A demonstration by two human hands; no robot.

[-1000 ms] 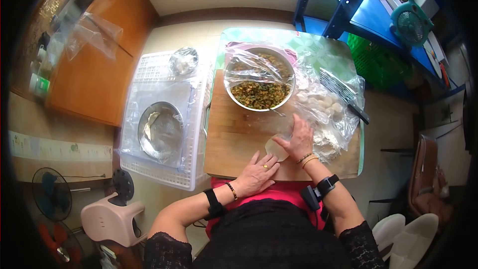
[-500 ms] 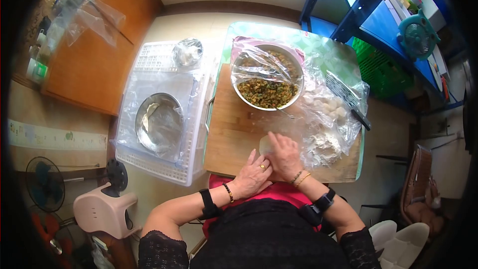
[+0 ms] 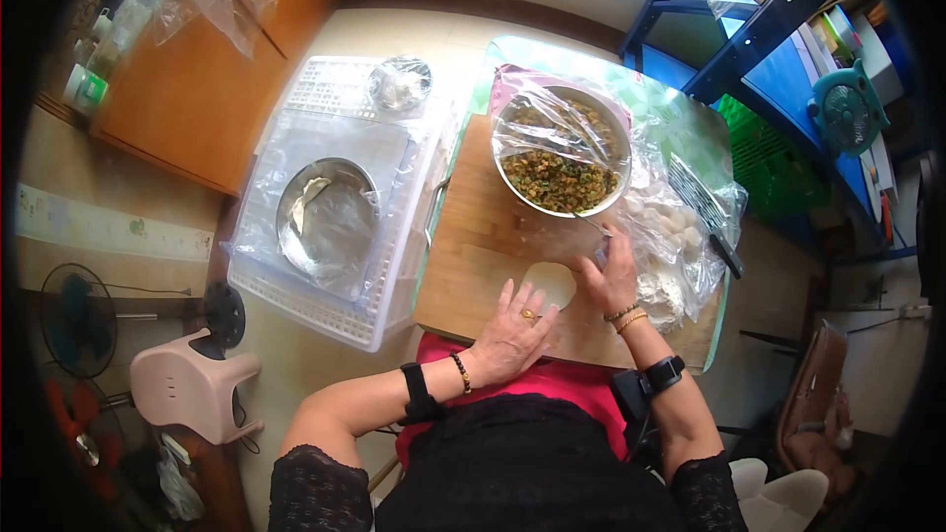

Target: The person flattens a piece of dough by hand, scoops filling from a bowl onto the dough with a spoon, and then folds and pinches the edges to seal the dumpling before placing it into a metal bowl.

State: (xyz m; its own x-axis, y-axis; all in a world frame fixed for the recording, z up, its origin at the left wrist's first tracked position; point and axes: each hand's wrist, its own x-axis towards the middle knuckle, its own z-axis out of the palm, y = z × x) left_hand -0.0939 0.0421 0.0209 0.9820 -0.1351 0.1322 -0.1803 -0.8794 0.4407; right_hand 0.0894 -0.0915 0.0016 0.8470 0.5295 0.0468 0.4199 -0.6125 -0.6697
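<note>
A round, flat dough wrapper lies on the wooden board near its front edge. My left hand rests against the wrapper's near left side, its fingers spread and holding nothing. To the right of the wrapper is my right hand, thumb and index finger apart, with the index fingertip right at the end of a thin metal handle. That handle sticks out over the rim of a bowl of chopped filling, partly covered by clear plastic film.
Right of the bowl, plastic film covers dough pieces, beside loose flour. A dark-handled cleaver lies across the film. Left of the table, a white crate carries a metal bowl with a dough strip inside.
My hands have come apart. The right hand has moved up and right from the dough to the metal handle; the left has opened, leaving the wrapper lying flat in view.
</note>
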